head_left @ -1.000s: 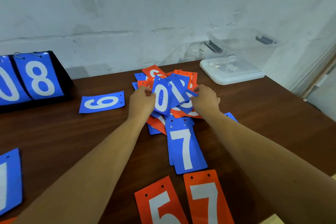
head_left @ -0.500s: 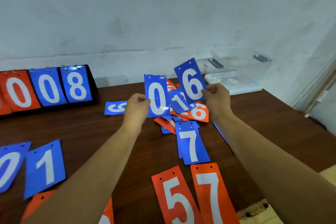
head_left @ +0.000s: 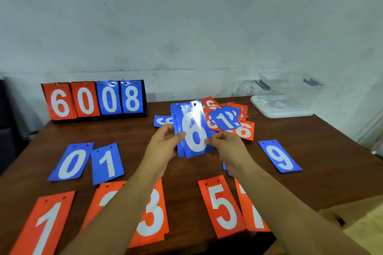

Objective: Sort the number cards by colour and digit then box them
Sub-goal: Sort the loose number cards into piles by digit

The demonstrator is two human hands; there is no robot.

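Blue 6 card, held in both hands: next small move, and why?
Probably lay the blue 6 card on the table in the gap between the blue 1 and the blue 9. The left hand and right hand both pinch it atop other blue cards, and the laid-out row starts blue 0, 1, then jumps to 9.

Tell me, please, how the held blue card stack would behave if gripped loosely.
Probably slippery: the blue card stack shows glossy glare and its edges sit fanned. Likely light and thin, since the left hand and right hand hold it by finger pinches.
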